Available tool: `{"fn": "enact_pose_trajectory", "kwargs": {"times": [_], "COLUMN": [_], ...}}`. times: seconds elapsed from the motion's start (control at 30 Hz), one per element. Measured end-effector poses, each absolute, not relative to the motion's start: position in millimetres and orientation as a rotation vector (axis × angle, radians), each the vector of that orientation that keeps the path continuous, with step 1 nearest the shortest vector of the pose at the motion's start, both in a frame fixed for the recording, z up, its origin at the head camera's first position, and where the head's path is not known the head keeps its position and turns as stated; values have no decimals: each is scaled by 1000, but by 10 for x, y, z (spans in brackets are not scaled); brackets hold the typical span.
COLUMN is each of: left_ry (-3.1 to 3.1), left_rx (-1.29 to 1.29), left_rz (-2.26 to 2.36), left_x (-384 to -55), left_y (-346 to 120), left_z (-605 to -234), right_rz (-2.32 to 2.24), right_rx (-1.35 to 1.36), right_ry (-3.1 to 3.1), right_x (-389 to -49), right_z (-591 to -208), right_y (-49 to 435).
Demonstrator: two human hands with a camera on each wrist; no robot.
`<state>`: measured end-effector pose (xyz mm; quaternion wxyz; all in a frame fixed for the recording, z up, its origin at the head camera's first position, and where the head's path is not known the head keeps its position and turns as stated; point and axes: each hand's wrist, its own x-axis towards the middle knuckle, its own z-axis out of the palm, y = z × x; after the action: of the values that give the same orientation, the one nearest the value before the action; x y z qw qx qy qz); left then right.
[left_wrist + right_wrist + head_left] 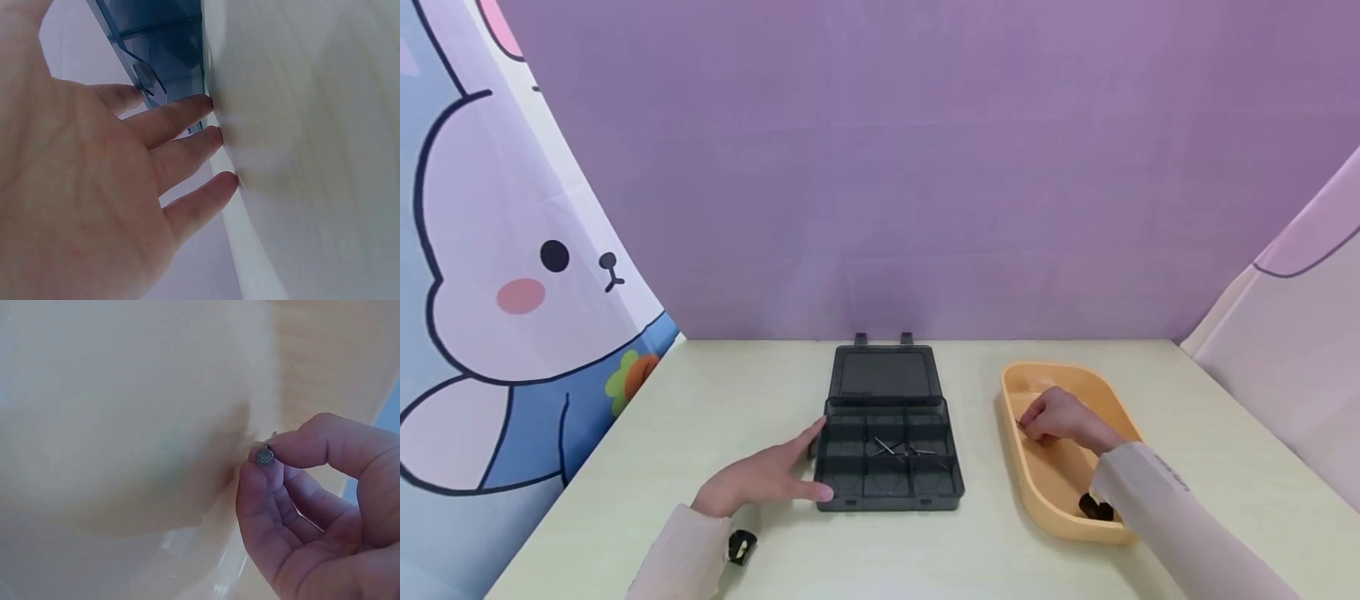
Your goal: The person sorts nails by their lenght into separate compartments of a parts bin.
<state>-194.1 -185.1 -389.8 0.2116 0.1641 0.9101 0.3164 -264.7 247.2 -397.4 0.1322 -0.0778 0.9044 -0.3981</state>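
Note:
A dark translucent compartment box (887, 503) lies on the table with its lid (883, 373) folded back. Several thin metal nails (887, 447) lie in its middle and right compartments. My left hand (767, 477) steadies the box's left side, fingers spread and thumb at the front corner; in the left wrist view its fingertips (226, 180) rest on the table. Inside the yellow tray (1027, 475), near its left wall, my right hand (1060, 417) pinches a nail between thumb and fingertips. In the right wrist view the nail's round, cross-hatched head (265, 457) shows; its shank is mostly hidden.
The pale table (925, 558) carries the box at centre and the tray to its right. A purple cloth (925, 183) hangs behind the table, and a cartoon-printed cloth (497, 333) hangs at the left. A small black wrist camera (742, 547) sits at my left wrist.

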Motion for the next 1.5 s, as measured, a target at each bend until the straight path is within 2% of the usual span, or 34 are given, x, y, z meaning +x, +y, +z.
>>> {"fn": "enact_pose_trajectory", "kwargs": {"times": [0.57, 1.0, 1.5], "left_ry": [2522, 2518, 2529], "left_rx": [444, 467, 445], "left_rz": [877, 879, 849], "left_x": [-1922, -1933, -1925], "left_y": [-1865, -1868, -1832], "left_z": [-3922, -3881, -3855], "right_rz": [-1479, -1420, -1367], "right_rx": [-352, -366, -434], "right_ry": [2496, 2542, 2565], "right_x": [-2657, -2623, -2629], "right_z": [-3666, -3389, -3315], "right_y": [2502, 2178, 1671]}}
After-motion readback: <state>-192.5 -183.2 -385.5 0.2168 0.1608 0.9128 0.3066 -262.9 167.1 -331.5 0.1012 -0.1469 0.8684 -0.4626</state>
